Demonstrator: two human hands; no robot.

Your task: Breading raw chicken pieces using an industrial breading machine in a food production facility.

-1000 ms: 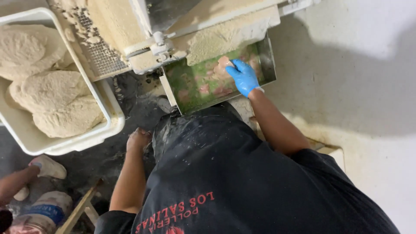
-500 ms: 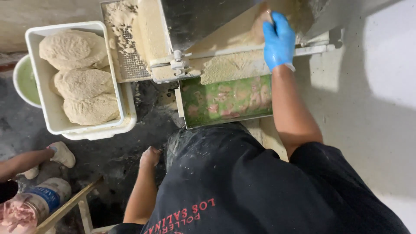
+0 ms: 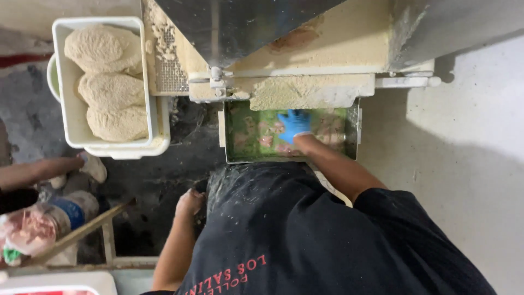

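Note:
My right hand (image 3: 295, 124), in a blue glove, is down in a metal tray (image 3: 353, 131) of green marinade, fingers spread over pink meat pieces (image 3: 266, 141). The tray sits under the front edge of a breading machine (image 3: 311, 52) coated in pale flour, with a flour heap (image 3: 305, 93) just above my hand. My left hand (image 3: 190, 203) is bare and hangs at my side, curled against my dark apron (image 3: 245, 191), with nothing in it.
A white tub (image 3: 59, 109) at the left holds three flour-coated pieces (image 3: 106, 82). Another person's arm (image 3: 33, 172) reaches in at the left edge, above a bag of pink meat (image 3: 30, 229). A wooden bar (image 3: 82, 232) slants low left. Pale floor (image 3: 464, 164) lies right.
My right hand rose from the tray to the floured top of the machine, then dropped back into the tray. The view shifted right and down. My left hand stayed at my side.

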